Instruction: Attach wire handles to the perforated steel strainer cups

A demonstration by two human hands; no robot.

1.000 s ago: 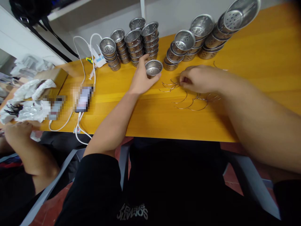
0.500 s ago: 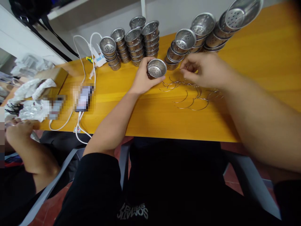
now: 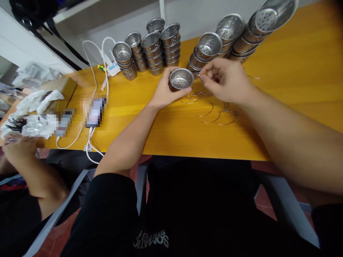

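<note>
A small perforated metal cup (image 3: 181,79) is held above the yellow table, with my left hand (image 3: 166,91) wrapped round its left and lower sides. Just right of its rim, my right hand (image 3: 223,78) pinches a thin curved wire (image 3: 197,75) between thumb and forefinger; the wire's tip is near the cup. Several more curved wires (image 3: 219,122) lie loose on the tabletop below my hands. Behind the held cup stand stacks of like cups (image 3: 152,53), and further stacks (image 3: 207,50) lean behind my right hand.
Phones (image 3: 95,111) with white cables lie to the left, near a power strip (image 3: 114,67). At the far left another person's hand (image 3: 21,146) is beside plastic bags (image 3: 39,125) and a cardboard box (image 3: 63,87). A shelf edge (image 3: 77,10) runs above.
My right hand has moved left to the cup, bringing a wire to its rim. The cup in my left hand has shifted slightly right and tilted.
</note>
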